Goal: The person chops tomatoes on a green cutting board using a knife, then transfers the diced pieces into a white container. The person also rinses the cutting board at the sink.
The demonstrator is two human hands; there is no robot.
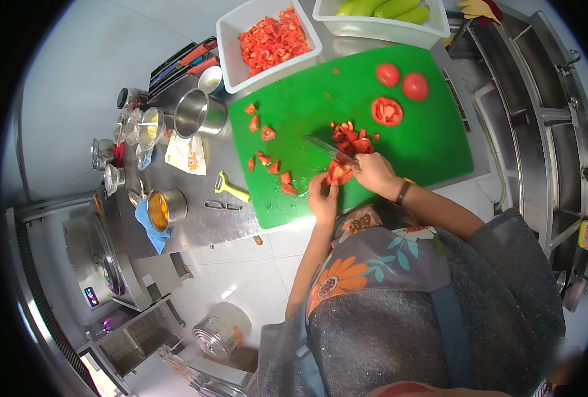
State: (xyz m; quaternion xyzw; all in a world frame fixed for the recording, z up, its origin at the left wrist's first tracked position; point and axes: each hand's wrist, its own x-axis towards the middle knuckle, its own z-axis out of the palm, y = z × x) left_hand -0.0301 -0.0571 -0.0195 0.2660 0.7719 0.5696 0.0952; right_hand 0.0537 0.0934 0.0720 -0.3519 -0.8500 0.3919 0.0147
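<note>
On a green cutting board (308,109), my right hand (374,171) grips a kitchen knife (329,150) by its handle, the blade lying over a partly cut tomato (341,171). The fingertips of my left hand (322,197) press against that tomato from the near left side. Just beyond the knife is a heap of diced tomato (353,139). A halved tomato (387,111) lies cut face up further back, with two whole tomatoes (402,81) behind it. Several tomato end pieces (269,133) are scattered along the board's left side.
Behind the board stand a white tub (227,49) of chopped tomato and another white tub (388,31) with green vegetables. To the left are a steel pot (209,116), a yellow-green peeler (234,188), a second peeler (223,205), a knife rack (174,69) and a steel container (177,208) with orange contents.
</note>
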